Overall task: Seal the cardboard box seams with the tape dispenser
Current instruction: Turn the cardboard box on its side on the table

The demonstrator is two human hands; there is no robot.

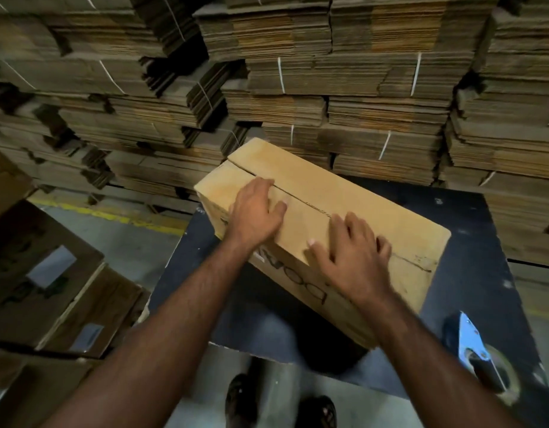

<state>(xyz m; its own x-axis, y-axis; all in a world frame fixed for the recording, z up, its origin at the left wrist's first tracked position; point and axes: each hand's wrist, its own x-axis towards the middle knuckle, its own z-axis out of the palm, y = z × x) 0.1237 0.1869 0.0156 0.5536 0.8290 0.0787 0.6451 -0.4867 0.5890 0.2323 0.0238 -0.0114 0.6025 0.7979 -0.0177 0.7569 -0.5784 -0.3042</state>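
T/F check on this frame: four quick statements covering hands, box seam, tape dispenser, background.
1. Both hands rest flat on top of the cardboard box. True: left hand and right hand press the flaps.
2. The right hand holds the tape dispenser. False: it lies on the dark table, near its right corner, untouched.
3. The top seam is already taped. False: no tape shows on the seam; the gap is bare.
4. Bundles of flattened cardboard are stacked behind the table. True.
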